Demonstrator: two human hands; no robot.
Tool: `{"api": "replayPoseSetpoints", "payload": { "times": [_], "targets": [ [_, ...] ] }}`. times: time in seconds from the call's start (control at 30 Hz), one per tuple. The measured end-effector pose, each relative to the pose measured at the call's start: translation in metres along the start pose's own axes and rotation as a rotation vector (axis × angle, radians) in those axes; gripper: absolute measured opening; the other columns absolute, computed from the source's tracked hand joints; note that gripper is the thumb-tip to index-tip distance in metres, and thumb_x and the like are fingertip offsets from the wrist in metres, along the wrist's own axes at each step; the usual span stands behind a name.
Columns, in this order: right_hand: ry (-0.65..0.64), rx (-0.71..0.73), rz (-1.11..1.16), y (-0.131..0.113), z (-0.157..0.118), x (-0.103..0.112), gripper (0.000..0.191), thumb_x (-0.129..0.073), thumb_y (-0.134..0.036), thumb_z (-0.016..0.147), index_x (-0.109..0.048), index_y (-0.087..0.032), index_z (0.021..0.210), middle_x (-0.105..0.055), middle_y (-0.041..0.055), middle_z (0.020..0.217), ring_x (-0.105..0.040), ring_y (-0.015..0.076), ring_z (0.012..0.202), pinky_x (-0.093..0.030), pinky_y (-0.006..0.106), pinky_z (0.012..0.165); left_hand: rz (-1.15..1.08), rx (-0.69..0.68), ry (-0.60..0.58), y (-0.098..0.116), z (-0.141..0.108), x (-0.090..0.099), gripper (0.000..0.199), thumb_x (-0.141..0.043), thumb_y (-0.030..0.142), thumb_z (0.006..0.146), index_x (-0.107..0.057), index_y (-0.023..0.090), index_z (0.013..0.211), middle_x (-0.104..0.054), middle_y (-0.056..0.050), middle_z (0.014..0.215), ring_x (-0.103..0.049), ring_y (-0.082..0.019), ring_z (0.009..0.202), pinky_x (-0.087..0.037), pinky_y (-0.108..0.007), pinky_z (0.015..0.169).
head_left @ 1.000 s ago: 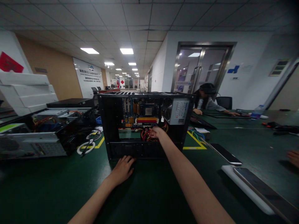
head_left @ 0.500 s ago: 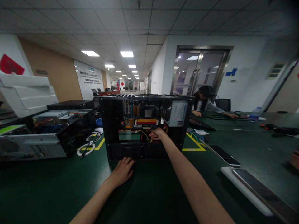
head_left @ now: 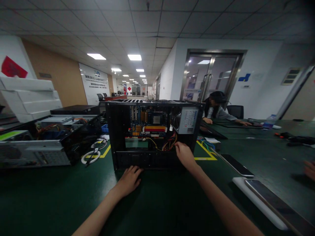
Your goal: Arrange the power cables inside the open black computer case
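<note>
An open black computer case (head_left: 152,159) stands upright in front of me, its inside facing me. It holds a motherboard (head_left: 137,114) with a silver square on it, red and yellow memory slots (head_left: 155,128) and a power supply (head_left: 189,120) at the upper right. Below the power supply hangs a bundle of coloured cables (head_left: 168,143), and a thin yellow cable (head_left: 152,141) runs to its left. My right hand (head_left: 185,155) is closed at the right end of the bundle, fingertips partly hidden. My left hand (head_left: 131,178) lies flat by the case's lower front edge, fingers apart.
Another opened computer case (head_left: 49,154) lies at the left, with coiled cables (head_left: 91,157) beside it. White boxes (head_left: 29,98) are stacked behind. Phones (head_left: 236,165) and a white slab (head_left: 258,203) lie at the right. A person (head_left: 216,108) sits across the table.
My right hand has moved right and slightly towards me from the middle of the cables, uncovering more of the bundle. My left hand has stayed in place.
</note>
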State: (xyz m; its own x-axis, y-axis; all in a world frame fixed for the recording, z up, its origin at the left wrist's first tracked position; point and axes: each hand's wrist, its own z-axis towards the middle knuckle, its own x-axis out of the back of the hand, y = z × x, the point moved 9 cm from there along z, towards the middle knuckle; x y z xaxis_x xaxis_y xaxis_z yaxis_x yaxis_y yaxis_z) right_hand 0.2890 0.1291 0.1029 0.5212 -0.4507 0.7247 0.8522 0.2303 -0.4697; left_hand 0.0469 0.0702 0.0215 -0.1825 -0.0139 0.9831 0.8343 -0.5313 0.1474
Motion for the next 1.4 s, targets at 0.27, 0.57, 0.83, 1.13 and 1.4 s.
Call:
{"api": "replayPoseSetpoints", "payload": {
  "times": [0.27, 0.57, 0.83, 1.13, 1.4],
  "targets": [
    [0.154, 0.381, -0.181, -0.010, -0.052, 0.005, 0.031, -0.031, -0.019, 0.081, -0.047, -0.013, 0.106, -0.052, 0.0115, 0.106, -0.044, 0.0215, 0.104, -0.033, 0.041, 0.091, 0.002, 0.001, 0.004, -0.002, 0.000, -0.003, 0.040, -0.040, 0.026, 0.078, -0.035, 0.027, 0.118, -0.042, -0.004, 0.115, -0.036, -0.022, 0.107, -0.030, -0.040, 0.089],
    [0.217, 0.381, -0.180, -0.011, -0.057, -0.001, 0.035, -0.028, -0.024, 0.082, -0.044, -0.013, 0.112, -0.050, 0.0133, 0.108, -0.042, 0.0226, 0.106, -0.029, 0.047, 0.093, -0.002, -0.012, 0.005, -0.002, 0.000, -0.003, 0.040, -0.039, 0.027, 0.078, -0.034, 0.027, 0.118, -0.041, -0.004, 0.116, -0.036, -0.022, 0.108, -0.030, -0.040, 0.089],
    [0.197, 0.334, -0.116, -0.016, -0.051, 0.009, 0.034, -0.028, -0.023, 0.083, -0.043, -0.013, 0.112, -0.048, 0.0125, 0.110, -0.041, 0.0219, 0.106, -0.032, 0.042, 0.092, -0.002, -0.011, 0.007, -0.002, 0.001, -0.004, 0.041, -0.040, 0.025, 0.077, -0.034, 0.027, 0.118, -0.041, -0.004, 0.115, -0.036, -0.022, 0.107, -0.030, -0.039, 0.089],
    [-0.085, 0.205, 0.129, -0.058, 0.012, 0.000, 0.021, -0.039, -0.019, 0.079, -0.053, -0.018, 0.094, -0.055, 0.0071, 0.096, -0.048, 0.0180, 0.093, -0.034, 0.030, 0.085, 0.019, -0.014, 0.009, -0.002, 0.000, -0.003, 0.040, -0.040, 0.026, 0.078, -0.034, 0.027, 0.118, -0.041, -0.004, 0.115, -0.036, -0.022, 0.106, -0.032, -0.040, 0.088],
    [-0.564, 0.223, 0.066, -0.083, 0.049, -0.085, 0.016, -0.045, -0.016, 0.073, -0.059, -0.013, 0.080, -0.061, 0.0060, 0.078, -0.056, 0.0143, 0.073, -0.039, 0.021, 0.064, 0.027, -0.002, 0.002, -0.001, 0.001, -0.003, 0.039, -0.040, 0.026, 0.078, -0.035, 0.027, 0.117, -0.041, -0.004, 0.114, -0.036, -0.022, 0.106, -0.031, -0.039, 0.089]
  ]
}}
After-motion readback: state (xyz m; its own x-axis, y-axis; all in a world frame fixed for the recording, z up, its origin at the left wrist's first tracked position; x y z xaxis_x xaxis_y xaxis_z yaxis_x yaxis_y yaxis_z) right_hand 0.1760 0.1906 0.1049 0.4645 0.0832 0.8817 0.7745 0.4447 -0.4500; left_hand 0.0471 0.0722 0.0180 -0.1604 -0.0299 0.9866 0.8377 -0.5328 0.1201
